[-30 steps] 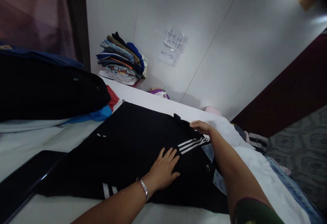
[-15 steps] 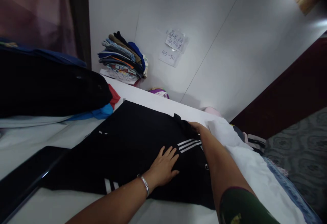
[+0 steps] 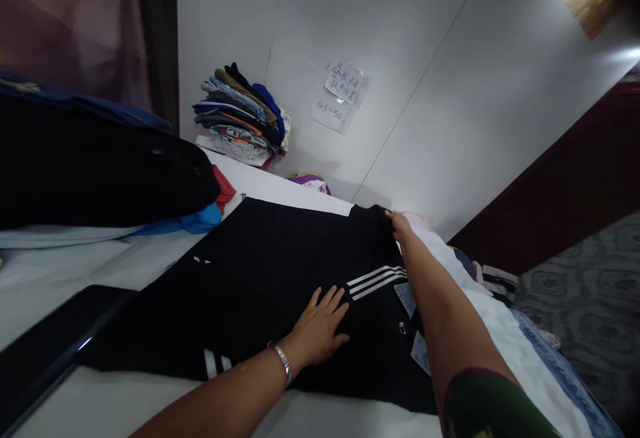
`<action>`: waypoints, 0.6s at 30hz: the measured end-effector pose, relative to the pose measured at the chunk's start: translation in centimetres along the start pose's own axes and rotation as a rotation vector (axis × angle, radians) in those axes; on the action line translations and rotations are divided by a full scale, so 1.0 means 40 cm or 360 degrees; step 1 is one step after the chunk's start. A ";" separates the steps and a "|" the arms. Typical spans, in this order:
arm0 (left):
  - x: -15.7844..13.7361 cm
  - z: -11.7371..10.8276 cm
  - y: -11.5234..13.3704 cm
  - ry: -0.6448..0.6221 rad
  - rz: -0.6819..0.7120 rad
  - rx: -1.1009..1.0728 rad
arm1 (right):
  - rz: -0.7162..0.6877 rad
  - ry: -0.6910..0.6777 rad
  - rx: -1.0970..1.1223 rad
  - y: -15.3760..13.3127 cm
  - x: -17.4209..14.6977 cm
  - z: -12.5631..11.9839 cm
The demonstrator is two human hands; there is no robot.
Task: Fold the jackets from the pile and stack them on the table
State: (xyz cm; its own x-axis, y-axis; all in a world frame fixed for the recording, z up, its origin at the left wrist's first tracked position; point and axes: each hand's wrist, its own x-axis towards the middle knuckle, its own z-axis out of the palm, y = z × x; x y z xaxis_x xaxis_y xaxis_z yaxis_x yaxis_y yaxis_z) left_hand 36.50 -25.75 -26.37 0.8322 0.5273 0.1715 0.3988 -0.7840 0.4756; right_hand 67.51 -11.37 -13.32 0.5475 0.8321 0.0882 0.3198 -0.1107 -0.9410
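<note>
A black jacket (image 3: pixel 280 258) with white stripes lies spread on the white surface (image 3: pixel 165 411), a small zipper pull showing near its right side. My left hand (image 3: pixel 323 328), a silver bracelet on its wrist, rests flat on the jacket with fingers spread. At the far right edge of the cloth, my right hand (image 3: pixel 399 225) pinches the black fabric and holds that part stretched out. Patches of blue denim (image 3: pixel 421 351) show beside my right forearm.
A stack of folded clothes (image 3: pixel 245 111) stands against the wall at the back left. A black garment pile (image 3: pixel 100 165) lies at the left, above a dark glossy board (image 3: pixel 60 338). White cloth (image 3: pixel 490 331) covers the right side. Handwritten paper notes (image 3: pixel 345 85) hang on the wall.
My right hand has moved outward to the upper right, drawing the bunched black fabric flat. More blue denim shows beside the forearm. My left hand has stayed in place.
</note>
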 end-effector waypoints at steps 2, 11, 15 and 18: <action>0.000 0.000 0.000 0.0009 0.0006 0.0011 | -0.0082 0.0093 0.0098 -0.028 0.022 -0.014; 0.001 -0.003 0.003 -0.0005 -0.0001 0.0015 | 0.0218 -0.0074 -0.0173 0.028 0.000 -0.044; 0.002 -0.001 0.001 -0.0001 0.0014 0.0006 | 0.0336 -0.0017 -0.0481 0.070 0.005 -0.036; 0.002 -0.003 0.002 -0.0025 -0.0002 0.0005 | 0.0217 0.0055 -0.0673 0.083 0.023 -0.014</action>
State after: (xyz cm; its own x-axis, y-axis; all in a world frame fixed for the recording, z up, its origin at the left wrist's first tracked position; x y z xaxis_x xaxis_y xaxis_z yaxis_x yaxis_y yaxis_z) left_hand 36.55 -25.72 -26.22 0.8377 0.5231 0.1571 0.4012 -0.7844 0.4730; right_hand 69.49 -11.28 -16.17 0.6297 0.7768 -0.0098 0.5273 -0.4367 -0.7289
